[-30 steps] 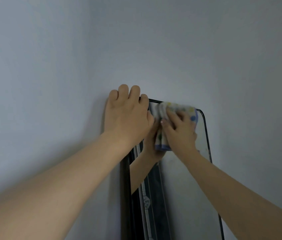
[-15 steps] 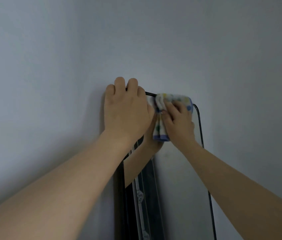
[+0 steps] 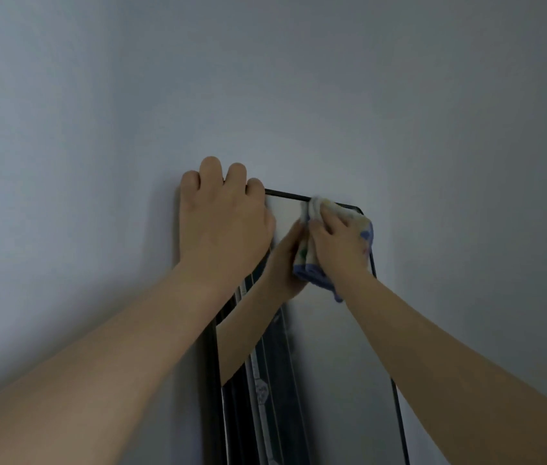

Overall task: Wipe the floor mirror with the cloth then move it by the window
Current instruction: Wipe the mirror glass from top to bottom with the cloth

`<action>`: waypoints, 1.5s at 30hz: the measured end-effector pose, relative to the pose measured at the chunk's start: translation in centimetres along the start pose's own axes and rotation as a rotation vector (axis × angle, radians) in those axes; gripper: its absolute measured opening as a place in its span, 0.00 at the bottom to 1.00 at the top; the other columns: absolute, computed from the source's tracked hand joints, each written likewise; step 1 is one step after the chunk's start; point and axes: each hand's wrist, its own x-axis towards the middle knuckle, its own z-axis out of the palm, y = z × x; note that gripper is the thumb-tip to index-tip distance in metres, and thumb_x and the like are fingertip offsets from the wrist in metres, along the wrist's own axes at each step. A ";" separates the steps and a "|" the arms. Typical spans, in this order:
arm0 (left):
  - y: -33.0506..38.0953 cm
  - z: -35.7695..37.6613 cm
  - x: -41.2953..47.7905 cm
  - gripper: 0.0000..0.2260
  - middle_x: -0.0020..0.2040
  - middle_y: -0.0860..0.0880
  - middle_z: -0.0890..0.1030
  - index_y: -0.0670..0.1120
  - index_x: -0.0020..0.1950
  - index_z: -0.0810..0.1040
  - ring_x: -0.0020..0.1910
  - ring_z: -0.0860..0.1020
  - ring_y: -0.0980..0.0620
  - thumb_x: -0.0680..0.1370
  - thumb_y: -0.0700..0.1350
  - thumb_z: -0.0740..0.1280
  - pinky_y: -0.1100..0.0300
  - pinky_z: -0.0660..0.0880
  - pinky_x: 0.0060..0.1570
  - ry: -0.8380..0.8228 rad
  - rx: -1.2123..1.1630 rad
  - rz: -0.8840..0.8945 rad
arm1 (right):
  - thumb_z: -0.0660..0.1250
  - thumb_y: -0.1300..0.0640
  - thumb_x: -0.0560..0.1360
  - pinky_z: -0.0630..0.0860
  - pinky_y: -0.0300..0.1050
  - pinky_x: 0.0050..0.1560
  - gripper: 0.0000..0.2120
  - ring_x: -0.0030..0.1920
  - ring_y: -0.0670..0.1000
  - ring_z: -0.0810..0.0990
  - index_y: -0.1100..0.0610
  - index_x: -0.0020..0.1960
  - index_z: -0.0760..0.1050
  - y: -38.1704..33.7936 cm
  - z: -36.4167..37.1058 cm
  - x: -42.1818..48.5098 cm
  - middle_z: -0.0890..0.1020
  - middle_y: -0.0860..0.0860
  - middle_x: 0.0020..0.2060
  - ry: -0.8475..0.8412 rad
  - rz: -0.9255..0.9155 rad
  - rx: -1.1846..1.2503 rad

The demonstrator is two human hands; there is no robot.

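A tall floor mirror (image 3: 335,357) with a thin black frame leans against a pale wall. My left hand (image 3: 221,223) grips its top left corner, fingers curled over the frame's upper edge. My right hand (image 3: 339,250) presses a bunched white cloth (image 3: 309,270) with blue and yellow patches against the glass near the top right corner. The cloth reaches the top edge of the frame. The glass reflects my arm and hand just left of the cloth.
A plain pale wall (image 3: 298,78) fills the view above and on both sides of the mirror. The lower glass reflects dark vertical strips. The mirror's bottom lies below the frame of view.
My right hand has slid the cloth to the right along the top of the glass, uncovering the middle of the top edge. My left hand keeps its grip on the corner.
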 end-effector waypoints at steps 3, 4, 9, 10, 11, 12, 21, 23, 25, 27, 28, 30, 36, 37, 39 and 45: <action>0.1 0.5 0.1 0.09 0.32 0.49 0.59 0.46 0.31 0.60 0.35 0.64 0.48 0.71 0.44 0.57 0.56 0.56 0.37 0.052 -0.029 -0.022 | 0.55 0.45 0.78 0.59 0.60 0.68 0.20 0.69 0.55 0.61 0.43 0.69 0.66 -0.8 0.6 -1.7 0.65 0.49 0.69 0.009 -0.193 -0.104; 0.2 0.6 0.2 0.10 0.33 0.49 0.59 0.46 0.31 0.59 0.35 0.63 0.48 0.71 0.44 0.57 0.56 0.56 0.37 0.059 -0.048 -0.028 | 0.54 0.44 0.77 0.59 0.60 0.68 0.21 0.69 0.56 0.61 0.43 0.69 0.65 -0.1 0.6 -1.5 0.65 0.49 0.69 0.033 -0.206 -0.136; 0.4 0.6 0.1 0.09 0.33 0.49 0.60 0.46 0.31 0.61 0.36 0.64 0.48 0.71 0.44 0.56 0.56 0.56 0.38 0.043 -0.099 -0.049 | 0.50 0.37 0.74 0.65 0.58 0.66 0.24 0.65 0.58 0.69 0.40 0.69 0.65 2.8 0.0 3.0 0.70 0.52 0.67 0.081 0.186 0.026; 0.4 0.6 0.1 0.09 0.33 0.49 0.60 0.46 0.31 0.60 0.36 0.65 0.47 0.71 0.44 0.56 0.56 0.56 0.38 0.046 -0.095 -0.046 | 0.50 0.35 0.74 0.65 0.58 0.67 0.25 0.65 0.59 0.69 0.39 0.69 0.64 2.3 0.3 3.2 0.70 0.52 0.67 0.055 0.204 0.071; 0.4 0.6 0.1 0.09 0.33 0.49 0.60 0.46 0.31 0.60 0.36 0.66 0.47 0.71 0.44 0.56 0.56 0.56 0.38 0.050 -0.092 -0.044 | 0.50 0.33 0.72 0.64 0.59 0.67 0.27 0.65 0.59 0.68 0.39 0.69 0.64 1.8 0.6 3.2 0.69 0.53 0.67 0.034 0.178 0.094; 0.4 0.6 0.1 0.10 0.32 0.49 0.60 0.46 0.31 0.59 0.35 0.66 0.47 0.71 0.44 0.56 0.56 0.57 0.38 0.049 -0.092 -0.043 | 0.49 0.32 0.71 0.62 0.59 0.68 0.28 0.67 0.58 0.67 0.40 0.69 0.65 1.5 0.8 2.7 0.68 0.52 0.68 0.031 0.126 0.083; 0.2 0.5 0.3 0.12 0.32 0.49 0.61 0.43 0.29 0.72 0.36 0.60 0.49 0.72 0.44 0.57 0.56 0.59 0.37 0.006 -0.129 -0.095 | 0.48 0.37 0.77 0.59 0.56 0.71 0.26 0.69 0.59 0.65 0.43 0.73 0.58 6.8 -1.3 5.9 0.67 0.53 0.70 -0.005 0.253 -0.006; 0.1 0.4 0.5 0.12 0.32 0.49 0.61 0.43 0.29 0.72 0.36 0.60 0.49 0.71 0.44 0.57 0.57 0.58 0.37 0.003 -0.108 -0.102 | 0.45 0.27 0.70 0.63 0.58 0.69 0.33 0.67 0.59 0.68 0.39 0.72 0.59 7.0 -1.6 6.6 0.69 0.53 0.69 -0.002 0.348 0.019; 0.1 0.4 0.3 0.11 0.32 0.49 0.61 0.44 0.29 0.72 0.36 0.60 0.48 0.71 0.44 0.58 0.57 0.58 0.37 -0.009 -0.107 -0.110 | 0.45 0.26 0.70 0.65 0.55 0.68 0.34 0.65 0.58 0.71 0.40 0.71 0.62 6.8 -1.9 7.2 0.71 0.53 0.68 0.022 0.406 0.104; 0.3 0.5 0.3 0.11 0.32 0.49 0.62 0.43 0.29 0.72 0.36 0.60 0.48 0.71 0.44 0.58 0.56 0.59 0.37 -0.008 -0.114 -0.118 | 0.45 0.29 0.73 0.66 0.53 0.68 0.31 0.64 0.59 0.71 0.41 0.71 0.62 6.3 -1.9 7.5 0.71 0.54 0.67 0.026 0.417 0.128; 0.4 0.4 0.3 0.12 0.32 0.49 0.62 0.43 0.30 0.72 0.37 0.60 0.48 0.71 0.44 0.58 0.56 0.59 0.37 -0.006 -0.115 -0.120 | 0.45 0.31 0.75 0.66 0.54 0.67 0.30 0.64 0.59 0.72 0.41 0.71 0.61 6.3 -1.8 7.5 0.71 0.55 0.67 0.022 0.401 0.079; 0.4 0.4 0.3 0.12 0.32 0.49 0.62 0.43 0.30 0.73 0.37 0.60 0.48 0.72 0.45 0.57 0.56 0.59 0.38 -0.012 -0.114 -0.123 | 0.47 0.32 0.75 0.66 0.56 0.67 0.28 0.64 0.59 0.71 0.42 0.71 0.62 6.3 -1.1 6.8 0.70 0.55 0.67 0.061 0.284 0.040; 0.4 0.5 0.0 0.14 0.33 0.47 0.73 0.44 0.34 0.78 0.37 0.68 0.46 0.73 0.46 0.56 0.55 0.63 0.38 -0.059 -0.161 -0.131 | 0.57 0.36 0.75 0.70 0.53 0.64 0.24 0.58 0.58 0.76 0.44 0.67 0.69 8.7 -2.0 7.1 0.77 0.54 0.59 0.042 0.271 0.225; 0.4 0.5 0.0 0.14 0.33 0.47 0.73 0.44 0.34 0.78 0.37 0.69 0.46 0.73 0.46 0.56 0.55 0.64 0.38 -0.063 -0.153 -0.134 | 0.55 0.36 0.75 0.70 0.54 0.64 0.24 0.59 0.58 0.75 0.43 0.68 0.67 8.5 -1.9 7.5 0.76 0.55 0.61 0.033 0.315 0.231; 0.4 0.4 0.1 0.14 0.33 0.48 0.73 0.44 0.34 0.78 0.37 0.68 0.46 0.73 0.46 0.56 0.55 0.64 0.38 -0.066 -0.155 -0.134 | 0.55 0.33 0.74 0.70 0.55 0.64 0.25 0.59 0.58 0.75 0.41 0.68 0.66 7.5 -1.6 7.6 0.75 0.53 0.63 0.060 0.330 0.212; 0.4 0.3 -0.3 0.14 0.35 0.48 0.75 0.45 0.38 0.80 0.38 0.70 0.45 0.73 0.44 0.55 0.55 0.65 0.38 -0.090 -0.147 -0.130 | 0.56 0.36 0.72 0.66 0.59 0.65 0.25 0.62 0.54 0.73 0.44 0.65 0.71 6.9 -0.3 5.7 0.75 0.50 0.63 0.140 0.041 0.189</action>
